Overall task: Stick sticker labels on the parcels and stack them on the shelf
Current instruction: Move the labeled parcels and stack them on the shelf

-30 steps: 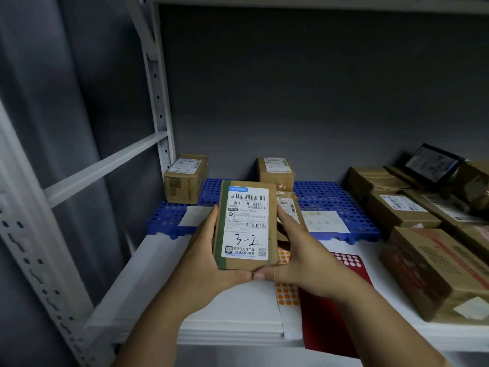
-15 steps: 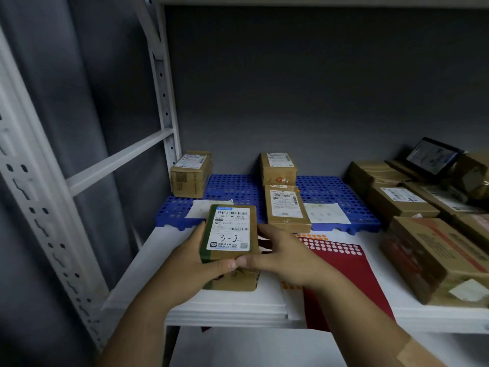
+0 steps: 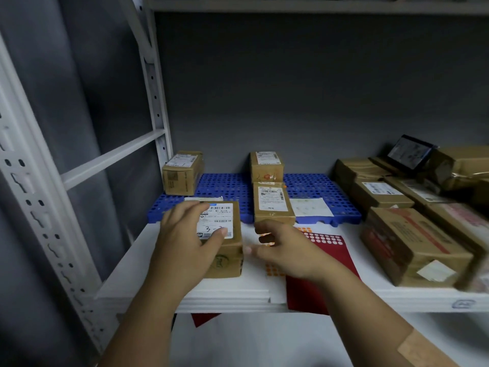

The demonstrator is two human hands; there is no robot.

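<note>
A small brown parcel with a white label marked "3-2" lies flat on the white shelf near its front edge. My left hand rests on top of it, fingers spread over the label and thumb on the label's lower edge. My right hand hovers just right of the parcel with loosely curled fingers, holding nothing. Under that hand lie a sheet of orange round stickers and a red sticker sheet with white dots.
A blue perforated mat at the back carries three labelled parcels and loose paper slips. Several larger brown boxes crowd the shelf's right side. A white upright post stands at left, and another shelf board runs overhead.
The parcel went from upright between both hands down onto the shelf. My left hand now lies over its top, and my right hand has let go and drawn slightly right.
</note>
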